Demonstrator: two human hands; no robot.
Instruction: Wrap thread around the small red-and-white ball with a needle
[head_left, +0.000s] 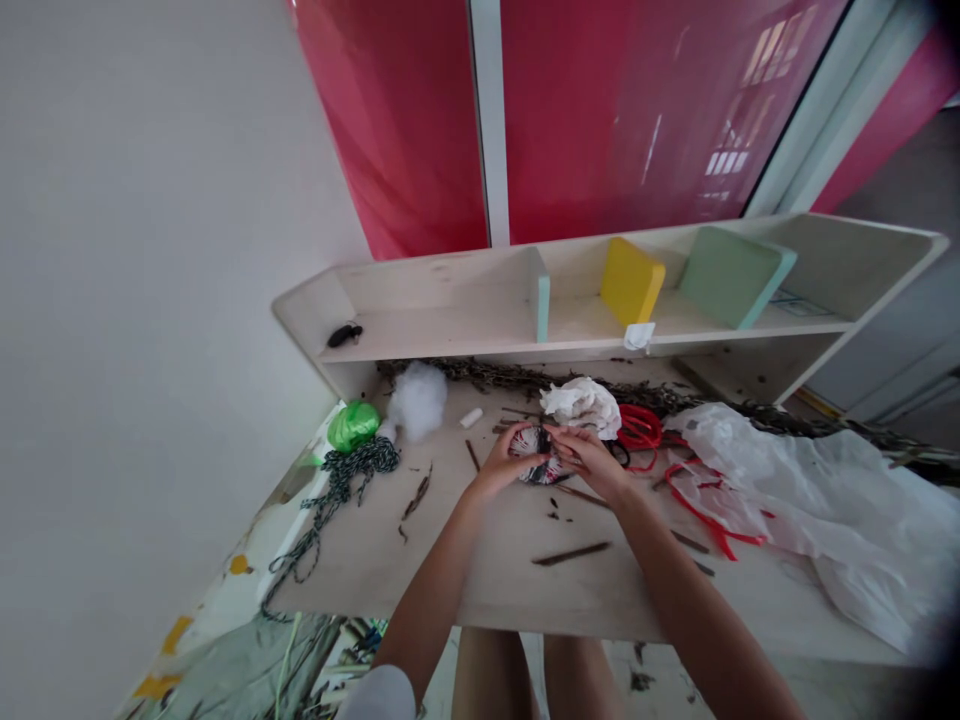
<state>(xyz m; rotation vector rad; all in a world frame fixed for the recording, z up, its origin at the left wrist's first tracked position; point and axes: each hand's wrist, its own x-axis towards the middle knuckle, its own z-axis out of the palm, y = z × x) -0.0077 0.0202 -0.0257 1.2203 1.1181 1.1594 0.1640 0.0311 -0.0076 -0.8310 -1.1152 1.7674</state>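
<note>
My left hand (pixel 501 464) is closed around the left side of a small round bundle (pixel 531 441), patterned in white, red and black. With fingers and thumb pinched together, my right hand (pixel 589 458) grips its right side. The bundle sits low over the desk, and the fingers hide part of it. I cannot make out whether a thread runs between the fingers. Just beyond my right hand lies a crumpled white cloth or paper (pixel 581 404). Close to its right is a coil of red cord (pixel 639 428).
Fluffy white stuffing (pixel 418 400), a green bundle (pixel 352 426) and dark speckled cord (pixel 349 480) lie left. A clear plastic bag (pixel 832 500) covers the right side. Brown sticks (pixel 571 553) are scattered on the desk. A shelf (pixel 442 325) with dividers stands behind.
</note>
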